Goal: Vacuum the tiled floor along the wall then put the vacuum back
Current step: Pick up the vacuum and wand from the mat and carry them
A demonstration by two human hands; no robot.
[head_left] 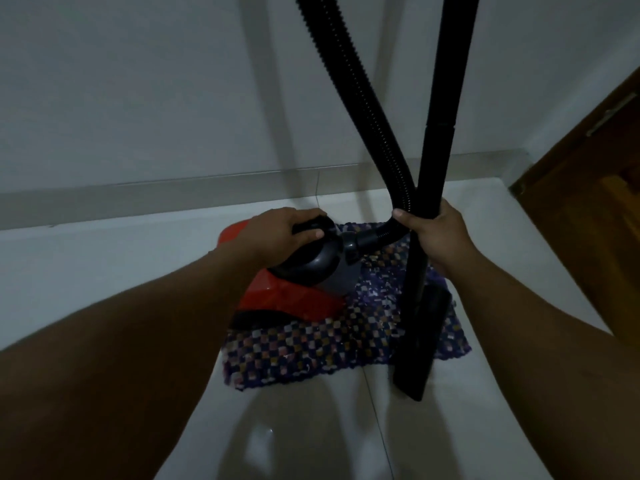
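Note:
A red and grey canister vacuum [294, 292] rests on a checkered mat [346, 341] near the wall. My left hand [277, 233] grips the black carry handle on top of the vacuum. My right hand [436, 233] is closed around the black rigid tube [436, 133] and the ribbed hose [353, 81] together, holding both upright. The flat floor nozzle [419, 344] at the tube's lower end stands on its edge at the mat's right side. The hose bends into the vacuum's front port.
Pale tiled floor [104, 258] spreads around the mat, with a grey skirting strip [173, 192] along the white wall. A brown wooden door [595, 209] with a metal handle stands at the right.

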